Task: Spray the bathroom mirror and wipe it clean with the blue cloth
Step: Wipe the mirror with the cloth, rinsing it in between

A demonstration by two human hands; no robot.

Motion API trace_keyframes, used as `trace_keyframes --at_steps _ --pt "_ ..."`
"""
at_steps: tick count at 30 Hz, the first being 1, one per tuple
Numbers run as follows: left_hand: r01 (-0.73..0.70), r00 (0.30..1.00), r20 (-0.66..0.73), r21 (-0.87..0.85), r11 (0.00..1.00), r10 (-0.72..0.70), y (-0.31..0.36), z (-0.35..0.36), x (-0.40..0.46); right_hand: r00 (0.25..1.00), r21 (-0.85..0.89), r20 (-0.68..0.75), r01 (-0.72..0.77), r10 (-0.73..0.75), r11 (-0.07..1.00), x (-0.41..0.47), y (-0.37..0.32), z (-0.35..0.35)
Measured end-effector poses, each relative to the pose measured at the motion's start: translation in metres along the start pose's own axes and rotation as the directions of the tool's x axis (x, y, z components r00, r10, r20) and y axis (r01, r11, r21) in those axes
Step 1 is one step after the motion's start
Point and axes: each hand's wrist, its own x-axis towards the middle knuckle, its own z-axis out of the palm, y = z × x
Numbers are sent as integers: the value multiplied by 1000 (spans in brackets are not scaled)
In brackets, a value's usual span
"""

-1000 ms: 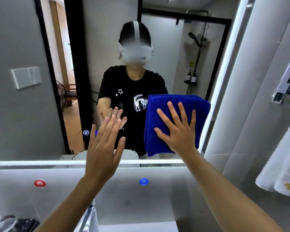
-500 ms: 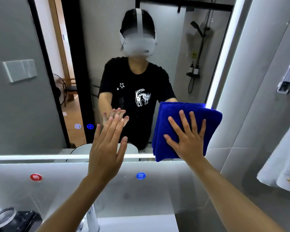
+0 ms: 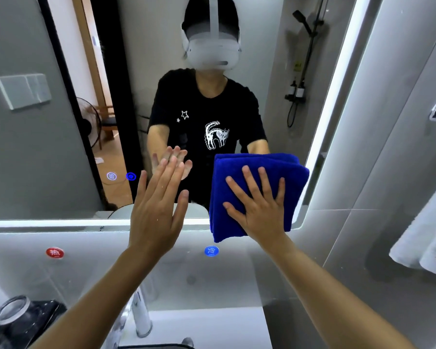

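I am pressing the blue cloth [image 3: 257,177] flat on the mirror [image 3: 61,147] with my right hand [image 3: 259,210]. My fingers are spread wide on top of it. The cloth is folded thick and is sitting at the mirror's bottom right corner, hanging a bit over the lit bottom edge. My left hand [image 3: 156,212] is open and flat, with nothing in it, up close to the glass. I cannot tell if it is touching.

I think some things could go wrong. My bare left hand could be leaving finger marks on the glass I am cleaning. The cloth could be slipping off the edge, because I am only pushing on it, not gripping it. If it drops, it may be landing by the tap [image 3: 142,318] below.
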Motion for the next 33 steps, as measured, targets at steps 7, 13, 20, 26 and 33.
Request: trace_keyframes --at_steps 7,13,20,26,33 --pt "-7 999 -38 1 1000 7 5 4 5 992 -17 -108 62 -63 998 25 44 -8" --pt "1 999 -35 11 1000 -1 -2 8 -1 999 -28 -44 28 -29 999 -9 50 -2" --pt "33 999 -29 33 999 -32 -14 5 -14 999 2 12 47 -47 999 -34 42 1" --pt "68 997 -28 46 997 -67 -26 1 -22 993 -9 74 97 -96 995 -44 33 3" --pt "114 993 -12 70 991 -113 -41 -9 -32 995 -23 76 62 -60 998 -47 12 8"
